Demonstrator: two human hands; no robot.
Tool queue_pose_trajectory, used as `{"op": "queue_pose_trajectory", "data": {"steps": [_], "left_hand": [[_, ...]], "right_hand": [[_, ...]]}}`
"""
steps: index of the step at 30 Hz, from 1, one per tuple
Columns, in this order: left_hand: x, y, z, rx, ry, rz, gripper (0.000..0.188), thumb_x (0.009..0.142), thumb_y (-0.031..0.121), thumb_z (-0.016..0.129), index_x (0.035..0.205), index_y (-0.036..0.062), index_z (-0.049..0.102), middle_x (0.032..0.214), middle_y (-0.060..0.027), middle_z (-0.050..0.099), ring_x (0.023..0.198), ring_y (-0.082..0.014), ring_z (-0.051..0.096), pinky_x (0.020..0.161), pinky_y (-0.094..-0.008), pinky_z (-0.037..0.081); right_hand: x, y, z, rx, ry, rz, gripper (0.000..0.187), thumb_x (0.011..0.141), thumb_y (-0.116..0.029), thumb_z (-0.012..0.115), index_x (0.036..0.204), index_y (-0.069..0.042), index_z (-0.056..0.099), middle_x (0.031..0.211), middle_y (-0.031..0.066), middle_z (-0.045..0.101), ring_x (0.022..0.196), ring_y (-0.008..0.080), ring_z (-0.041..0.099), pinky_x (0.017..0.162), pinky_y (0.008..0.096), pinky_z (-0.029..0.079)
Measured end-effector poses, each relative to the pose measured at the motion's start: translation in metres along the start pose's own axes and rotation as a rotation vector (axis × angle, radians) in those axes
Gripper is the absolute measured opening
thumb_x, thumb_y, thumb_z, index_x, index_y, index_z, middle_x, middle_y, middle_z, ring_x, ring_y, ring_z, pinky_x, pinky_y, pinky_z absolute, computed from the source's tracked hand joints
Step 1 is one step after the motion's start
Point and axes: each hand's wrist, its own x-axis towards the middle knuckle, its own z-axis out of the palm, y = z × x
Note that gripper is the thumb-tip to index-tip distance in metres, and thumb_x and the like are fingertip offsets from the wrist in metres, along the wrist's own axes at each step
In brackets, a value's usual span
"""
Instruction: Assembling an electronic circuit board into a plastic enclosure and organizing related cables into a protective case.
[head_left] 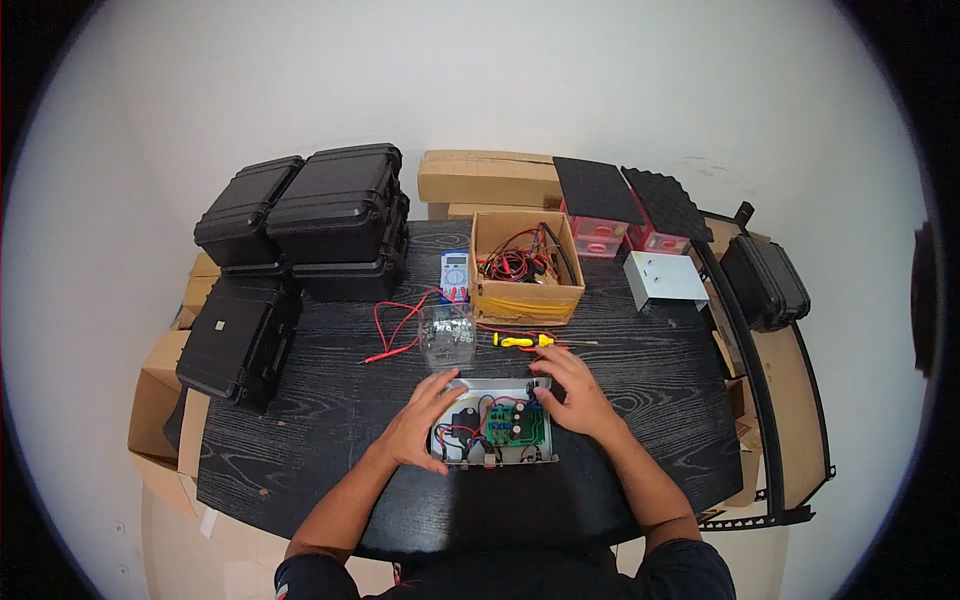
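An open metal enclosure (480, 383) lies on the table in front of me. Inside it are a green circuit board (530, 428), a black block-shaped part (465, 422) and red and black wires. My left hand (415, 425) grips its left side, thumb at the front corner and fingers at the back edge. At the back right corner, my right hand (578, 395) has its thumb and fingers closed around the edge, beside a small black part (533, 388). Just beyond the enclosure stands a clear plastic container (447, 345) with small parts in it. A yellow and black screwdriver (522, 340) lies behind my right hand.
A blue multimeter (455, 275) with red leads (385, 340) lies beside a cardboard box (525, 305) of cables. Black hard cases (330, 200) are stacked at the left. A white metal cover (668, 280) sits at the right, near red drawer units (598, 228).
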Motion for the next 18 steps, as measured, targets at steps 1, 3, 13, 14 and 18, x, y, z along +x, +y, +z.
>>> {"op": "queue_pose_trajectory", "data": {"steps": [1, 3, 13, 14, 18], "left_hand": [[0.001, -0.001, 0.002, -0.004, -0.001, 0.004, 0.140, 0.057, 0.096, 0.071, 0.158, 0.0026, 0.044, 0.168, -0.0273, 0.028, 0.153, -0.0508, 0.028, 0.123, -0.0626, 0.026], [0.001, -0.003, 0.005, 0.023, -0.009, -0.009, 0.138, 0.057, 0.096, 0.071, 0.157, 0.0046, 0.046, 0.171, -0.0273, 0.023, 0.157, -0.0510, 0.021, 0.124, -0.0632, 0.025], [0.003, 0.006, -0.006, -0.002, -0.066, 0.015, 0.127, 0.054, 0.071, 0.090, 0.156, 0.0074, 0.050, 0.173, -0.0287, 0.019, 0.159, -0.0515, 0.018, 0.125, -0.0634, 0.023], [0.002, 0.006, -0.006, 0.000, -0.063, 0.012, 0.123, 0.055, 0.064, 0.090, 0.155, 0.0070, 0.050, 0.172, -0.0286, 0.020, 0.158, -0.0517, 0.019, 0.125, -0.0630, 0.023], [0.005, 0.007, -0.004, 0.005, -0.052, 0.019, 0.115, 0.056, 0.053, 0.089, 0.154, 0.0056, 0.051, 0.172, -0.0284, 0.022, 0.158, -0.0524, 0.020, 0.125, -0.0621, 0.024]], "right_hand": [[0.001, 0.004, -0.001, -0.045, 0.002, 0.021, 0.035, 0.093, -0.012, 0.069, 0.126, -0.002, 0.067, 0.144, 0.0202, 0.062, 0.139, 0.0396, 0.054, 0.117, 0.0485, 0.041], [0.007, 0.022, 0.004, -0.163, 0.072, 0.019, 0.033, 0.094, -0.010, 0.068, 0.126, -0.003, 0.067, 0.138, 0.0195, 0.066, 0.131, 0.0383, 0.060, 0.111, 0.0487, 0.046], [0.044, 0.083, 0.022, -0.368, -0.130, 0.068, 0.031, 0.092, -0.006, 0.068, 0.123, -0.003, 0.069, 0.110, 0.0166, 0.068, 0.107, 0.0361, 0.067, 0.094, 0.0466, 0.055], [0.045, 0.083, 0.022, -0.367, -0.130, 0.068, 0.031, 0.092, -0.006, 0.068, 0.123, -0.003, 0.069, 0.110, 0.0166, 0.068, 0.107, 0.0361, 0.067, 0.094, 0.0466, 0.055], [0.040, 0.087, 0.016, -0.391, -0.070, 0.022, 0.030, 0.092, -0.005, 0.065, 0.122, 0.000, 0.066, 0.108, 0.0173, 0.065, 0.108, 0.0371, 0.064, 0.095, 0.0466, 0.053]]}}
